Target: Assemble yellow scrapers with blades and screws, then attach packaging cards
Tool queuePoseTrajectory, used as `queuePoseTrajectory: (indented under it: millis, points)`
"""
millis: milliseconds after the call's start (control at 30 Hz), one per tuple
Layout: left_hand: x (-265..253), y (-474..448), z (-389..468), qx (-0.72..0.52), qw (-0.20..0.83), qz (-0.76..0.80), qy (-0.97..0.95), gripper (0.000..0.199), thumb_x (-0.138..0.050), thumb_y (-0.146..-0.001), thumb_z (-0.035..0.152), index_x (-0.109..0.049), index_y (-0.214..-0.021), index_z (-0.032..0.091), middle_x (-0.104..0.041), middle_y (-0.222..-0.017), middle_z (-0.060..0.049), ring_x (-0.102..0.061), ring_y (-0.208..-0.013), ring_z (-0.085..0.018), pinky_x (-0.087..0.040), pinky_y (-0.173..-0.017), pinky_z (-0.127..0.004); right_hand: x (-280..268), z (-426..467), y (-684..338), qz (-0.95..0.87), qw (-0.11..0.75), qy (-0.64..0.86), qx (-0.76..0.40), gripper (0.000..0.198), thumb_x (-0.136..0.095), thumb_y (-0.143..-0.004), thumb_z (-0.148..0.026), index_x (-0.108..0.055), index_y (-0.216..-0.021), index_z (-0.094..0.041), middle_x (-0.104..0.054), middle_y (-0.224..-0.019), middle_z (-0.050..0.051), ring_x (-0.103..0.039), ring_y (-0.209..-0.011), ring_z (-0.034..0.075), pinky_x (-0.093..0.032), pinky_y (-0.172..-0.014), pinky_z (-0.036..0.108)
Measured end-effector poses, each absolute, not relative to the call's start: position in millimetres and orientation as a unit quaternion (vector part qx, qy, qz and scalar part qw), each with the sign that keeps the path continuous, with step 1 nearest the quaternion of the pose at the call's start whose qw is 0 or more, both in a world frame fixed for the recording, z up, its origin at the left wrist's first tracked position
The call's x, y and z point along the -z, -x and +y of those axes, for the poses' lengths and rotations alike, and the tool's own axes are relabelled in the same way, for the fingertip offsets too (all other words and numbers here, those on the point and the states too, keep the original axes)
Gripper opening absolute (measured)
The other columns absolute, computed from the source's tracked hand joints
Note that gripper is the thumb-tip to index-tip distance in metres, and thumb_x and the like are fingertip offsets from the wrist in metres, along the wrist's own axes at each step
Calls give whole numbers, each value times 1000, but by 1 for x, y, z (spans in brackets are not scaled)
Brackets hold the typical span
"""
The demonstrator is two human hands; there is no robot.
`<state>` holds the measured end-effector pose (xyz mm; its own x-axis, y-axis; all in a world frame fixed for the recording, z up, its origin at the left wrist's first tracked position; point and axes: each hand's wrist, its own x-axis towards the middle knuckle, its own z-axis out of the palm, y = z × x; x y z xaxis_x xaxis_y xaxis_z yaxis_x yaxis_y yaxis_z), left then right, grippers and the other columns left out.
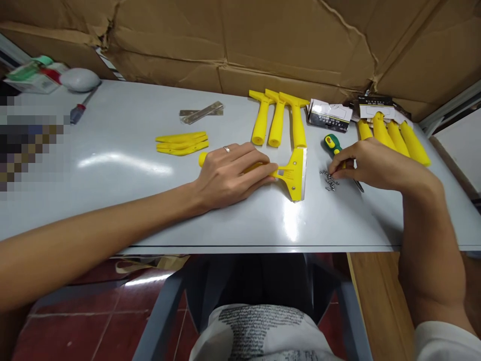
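Printed shirt [263, 331] nearest, a yellow scraper [296, 173] is being gripped flat on the table [233, 230] by the left hand [233, 173], probably for steadiness, while screws [330, 182], likely piled right for easy reach, are being poked at by the pinched right hand [363, 163] (can't tell if one's held).

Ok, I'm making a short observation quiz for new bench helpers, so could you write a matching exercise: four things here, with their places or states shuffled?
Things:
1. Yellow scraper
2. Small metal screws
3. Flat metal blades
4. Three T-headed yellow handles

Places or states:
A. Lying crossed, one over the other
B. In a row near the cardboard
C. Under the left hand
D. In a loose heap at the fingers of the right hand

Right pairs: 1-C, 2-D, 3-A, 4-B
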<state>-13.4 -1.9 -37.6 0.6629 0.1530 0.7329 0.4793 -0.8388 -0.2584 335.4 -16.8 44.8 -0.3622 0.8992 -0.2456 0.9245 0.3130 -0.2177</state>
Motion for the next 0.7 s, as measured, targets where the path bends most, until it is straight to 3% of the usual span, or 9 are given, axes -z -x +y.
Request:
queuePoseTrajectory:
  millis: [367, 700]
  points:
    - [34, 11, -2, 392, 231, -140, 879, 17, -78, -109, 38, -81, -105, 22, -85, -95, -2, -79, -81, -17, -53, -68, -29, -42, -19, -324, 795, 49, -584, 160, 19, -67, -95, -23, -85, -99, -26, -84, -100, 2, -73, -84, 21, -54, -81, 38]
    - [35, 14, 0, 384, 235, -123, 884, 18, -78, -109, 40, -82, -111, 23, -85, -96, -4, -79, -85, -19, -49, -68, -32, -40, -17, -318, 790, 53, -591, 155, 18, -69, -95, -31, -86, -100, -26, -81, -93, 4, -68, -77, 20, -50, -77, 37]
